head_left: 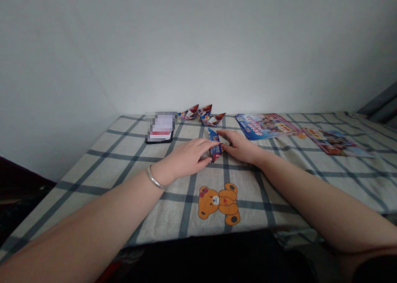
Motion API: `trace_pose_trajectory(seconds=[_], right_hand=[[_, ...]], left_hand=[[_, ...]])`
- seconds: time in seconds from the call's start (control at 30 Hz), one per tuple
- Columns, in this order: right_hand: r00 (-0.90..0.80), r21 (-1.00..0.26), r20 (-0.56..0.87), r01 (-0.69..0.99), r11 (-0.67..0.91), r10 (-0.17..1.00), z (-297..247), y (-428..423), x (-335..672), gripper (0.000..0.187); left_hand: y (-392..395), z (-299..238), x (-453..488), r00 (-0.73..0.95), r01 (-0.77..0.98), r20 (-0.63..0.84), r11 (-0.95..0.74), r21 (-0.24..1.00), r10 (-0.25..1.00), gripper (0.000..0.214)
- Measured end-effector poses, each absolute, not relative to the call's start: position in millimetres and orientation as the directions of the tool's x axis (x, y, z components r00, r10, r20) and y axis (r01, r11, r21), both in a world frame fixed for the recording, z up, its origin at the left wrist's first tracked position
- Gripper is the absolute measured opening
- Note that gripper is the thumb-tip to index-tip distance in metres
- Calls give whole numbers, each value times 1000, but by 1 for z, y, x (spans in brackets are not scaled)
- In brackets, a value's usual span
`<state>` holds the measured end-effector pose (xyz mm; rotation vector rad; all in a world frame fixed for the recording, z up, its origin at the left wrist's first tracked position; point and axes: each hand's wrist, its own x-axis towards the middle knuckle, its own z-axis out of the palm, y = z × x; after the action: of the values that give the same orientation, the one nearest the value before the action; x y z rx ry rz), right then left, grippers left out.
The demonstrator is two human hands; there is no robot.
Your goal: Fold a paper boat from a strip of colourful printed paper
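Currently, you held a small folded paper (pixel 214 141) between both hands over the middle of the table, its far tip pointing away from you. Your left hand (pixel 187 157), with a silver bracelet (pixel 155 177) at the wrist, gripped it from the left, fingers across it and thumb at its near end. Your right hand (pixel 238 146) closed on its right edge with thumb and fingertips. Just beyond stood a group of folded paper boats (pixel 212 120), and a phone (pixel 161 128) lay to their left. On the far right, two printed sheets (pixel 263 126) lay on the checked tablecloth (pixel 133 206). Nearer you, between your forearms, an orange bear picture (pixel 228 202) lay sideways on the cloth, its head to the left.
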<state>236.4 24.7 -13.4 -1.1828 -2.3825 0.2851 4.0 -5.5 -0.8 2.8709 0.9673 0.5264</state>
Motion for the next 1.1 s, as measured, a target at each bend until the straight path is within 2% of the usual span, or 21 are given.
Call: trace_pose_trajectory(seconds=[0.2, 0.4, 0.57, 0.87, 0.97, 1.1], right_hand=[[-580, -306, 334, 678, 668, 743, -10, 18, 235, 67], [-576, -307, 338, 680, 666, 744, -9, 15, 233, 75], [-580, -314, 357, 664, 679, 732, -11, 16, 231, 74], [-489, -367, 426, 676, 640, 761, -7, 17, 228, 76], [-470, -425, 443, 640, 641, 763, -8, 15, 226, 78], [-446, -630, 417, 487, 606, 792, -12, 12, 222, 87]], left_hand=[[-2, -5, 2, 612, 697, 415, -708, 119, 673, 51], [7, -12, -2, 600, 750, 306, -653, 107, 739, 51], [10, -13, 0, 627, 713, 284, -681, 166, 725, 55], [4, -14, 2, 638, 572, 393, -750, 333, 662, 60], [1, -12, 4, 635, 562, 387, -744, 362, 668, 63], [-3, -8, 7, 632, 553, 385, -739, 385, 673, 66]])
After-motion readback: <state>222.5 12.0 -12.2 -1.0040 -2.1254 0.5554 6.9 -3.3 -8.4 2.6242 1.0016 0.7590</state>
